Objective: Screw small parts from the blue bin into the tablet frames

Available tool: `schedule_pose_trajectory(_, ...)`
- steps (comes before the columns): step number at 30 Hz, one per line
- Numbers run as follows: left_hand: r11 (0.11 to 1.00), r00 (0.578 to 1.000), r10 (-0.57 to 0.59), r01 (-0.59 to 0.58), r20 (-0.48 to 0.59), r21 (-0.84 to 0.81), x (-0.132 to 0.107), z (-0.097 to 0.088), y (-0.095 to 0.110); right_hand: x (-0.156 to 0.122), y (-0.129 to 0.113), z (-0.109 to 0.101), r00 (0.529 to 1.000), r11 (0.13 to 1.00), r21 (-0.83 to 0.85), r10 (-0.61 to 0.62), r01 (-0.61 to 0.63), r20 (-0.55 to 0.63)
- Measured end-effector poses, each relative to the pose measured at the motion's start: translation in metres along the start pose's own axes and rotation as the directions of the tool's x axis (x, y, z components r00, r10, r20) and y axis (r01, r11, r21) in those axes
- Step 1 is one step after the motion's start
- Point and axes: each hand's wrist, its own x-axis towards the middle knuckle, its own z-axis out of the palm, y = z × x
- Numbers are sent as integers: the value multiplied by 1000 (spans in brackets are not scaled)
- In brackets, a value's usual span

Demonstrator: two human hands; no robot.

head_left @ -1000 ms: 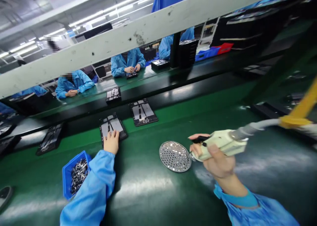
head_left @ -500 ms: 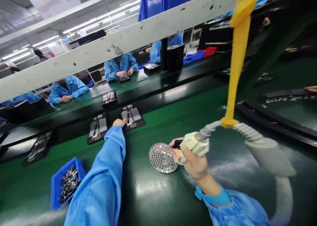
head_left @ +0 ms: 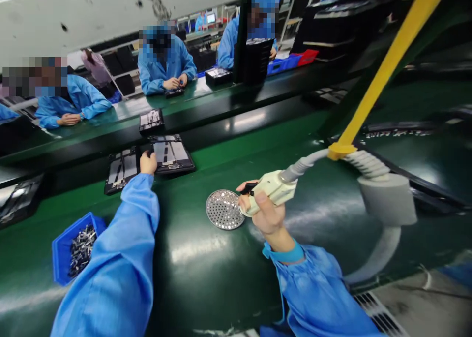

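My left hand (head_left: 148, 162) reaches out to the near-left corner of a dark tablet chassis (head_left: 172, 154) lying on the green belt; its fingers curl onto the chassis edge. A second chassis (head_left: 121, 168) lies just left of that hand. My right hand (head_left: 262, 211) is wrapped round a cream electric screwdriver (head_left: 271, 189), whose tip end sits beside a round perforated metal screw dish (head_left: 224, 209). A grey hose (head_left: 363, 165) runs from the screwdriver to a yellow strap (head_left: 387, 69).
A blue bin (head_left: 75, 248) with several small metal parts stands at the near left. A third chassis (head_left: 151, 121) rides the far black conveyor. Several people in blue coats sit across the line. Black tray stacks (head_left: 258, 61) stand beyond.
My left hand has shifted from the left chassis to the corner of the right one and now grips its edge. The view has swung down and left; the right hand keeps hold of the screwdriver.
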Motion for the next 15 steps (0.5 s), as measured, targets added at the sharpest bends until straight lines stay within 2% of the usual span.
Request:
schedule_pose_trajectory(2, 998, 999, -5, 3, -32, -57, -29, -19, -19, -1, 1, 3, 1000, 1000, -16, 15, -15, 1)
schedule_pose_trajectory(4, 993, 999, -24, 19, -42, -120, -68, -37, -46, -1, 3, 6, 1000, 999, -32, 26, -26, 5)
schedule_pose_trajectory(5, 979, 998, -45, 34, -49, -201, -91, -45, -61, -2, 5, 8, 1000, 999, -33, 24, -24, 1)
schedule_pose_trajectory(7, 953, 996, -86, 79, -11, -291, -139, -55, -89, -2, 8, 10, 1000, 1000, -25, 5, -5, -5)
schedule_pose_trajectory(9, 952, 993, -106, 115, 48, -283, -187, -58, -111, -3, 13, 11, 1000, 1000, -24, -13, 14, 6)
schedule_pose_trajectory(12, 975, 991, -81, 101, 105, -196, -244, -58, -125, -5, 21, 10, 999, 998, -52, -20, 22, 37)
schedule_pose_trajectory(15, 998, 967, -7, 22, 254, -56, -272, -62, -122, -6, 26, 8, 998, 995, -92, -26, 31, 49)
